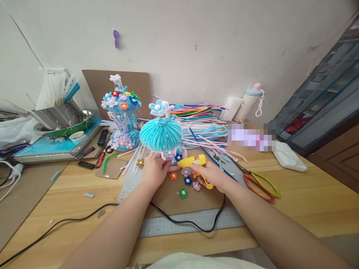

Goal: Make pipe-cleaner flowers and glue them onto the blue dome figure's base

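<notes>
A turquoise pipe-cleaner craft (pixel 160 135) with a ribbed round top and a blue flower stands upright in the middle. My left hand (pixel 155 170) is closed at its lower part, fingertips partly hidden against the base. My right hand (pixel 209 173) grips a yellow hot glue gun (pixel 193 161), its nozzle pointing left at the dark blue flower (pixel 178 157) on the base. Below the nozzle lie small pipe-cleaner flowers: an orange flower (pixel 173 175), a blue flower (pixel 187 181), a green flower (pixel 183 193) and lilac ones (pixel 196 186).
A finished-looking flowered craft (pixel 121 102) stands at left behind. Bundled pipe cleaners (pixel 202 129) lie along the wall. Red-and-yellow-handled scissors (pixel 262 185) rest at right. A black cord (pixel 193 223) loops across the cardboard (pixel 165 205) and cutting mat (pixel 235 218). A steel pot (pixel 57 116) sits far left.
</notes>
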`<state>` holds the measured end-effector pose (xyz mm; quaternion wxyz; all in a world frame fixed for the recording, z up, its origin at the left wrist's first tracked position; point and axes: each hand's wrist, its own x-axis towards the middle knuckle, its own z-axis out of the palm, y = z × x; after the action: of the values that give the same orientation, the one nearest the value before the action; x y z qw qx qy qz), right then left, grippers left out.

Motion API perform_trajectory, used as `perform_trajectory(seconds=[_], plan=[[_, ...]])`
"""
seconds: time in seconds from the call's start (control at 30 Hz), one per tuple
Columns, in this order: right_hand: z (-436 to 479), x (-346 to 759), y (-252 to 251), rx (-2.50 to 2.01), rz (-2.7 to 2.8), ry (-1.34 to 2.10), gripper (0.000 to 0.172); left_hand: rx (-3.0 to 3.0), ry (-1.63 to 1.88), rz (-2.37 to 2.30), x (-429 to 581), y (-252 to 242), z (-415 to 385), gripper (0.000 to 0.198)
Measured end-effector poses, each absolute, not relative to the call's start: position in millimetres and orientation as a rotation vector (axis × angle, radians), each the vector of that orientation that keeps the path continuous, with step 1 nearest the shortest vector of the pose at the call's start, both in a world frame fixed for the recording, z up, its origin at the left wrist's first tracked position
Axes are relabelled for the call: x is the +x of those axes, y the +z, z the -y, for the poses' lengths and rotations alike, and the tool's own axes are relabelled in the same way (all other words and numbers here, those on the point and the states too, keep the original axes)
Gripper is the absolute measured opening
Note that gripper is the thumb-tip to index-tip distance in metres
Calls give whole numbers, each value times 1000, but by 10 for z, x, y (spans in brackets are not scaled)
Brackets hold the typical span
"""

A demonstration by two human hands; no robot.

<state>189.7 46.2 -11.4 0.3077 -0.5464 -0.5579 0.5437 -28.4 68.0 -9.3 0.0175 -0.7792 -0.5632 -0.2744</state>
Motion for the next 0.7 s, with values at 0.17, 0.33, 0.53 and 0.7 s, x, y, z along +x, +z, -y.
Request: perform_trajectory(seconds=[0.17,0.33,0.53,0.7], plan=[[-452,1874,-64,-1444,1448,1462,36,-2431,-866,1744,-283,-87,-677,18],[-440,1860,-34,-1467,1444,1455,36,-2418,-875,1750,-283,-97,-684,18],[-436,1868,-50,-1463,1436,1471,36,-2417,-862,1750,-280,-96,-679,20],[-442,1880,-50,-1521,1526,1393,32,-2428,-862,1728,-283,-96,-676,20]])
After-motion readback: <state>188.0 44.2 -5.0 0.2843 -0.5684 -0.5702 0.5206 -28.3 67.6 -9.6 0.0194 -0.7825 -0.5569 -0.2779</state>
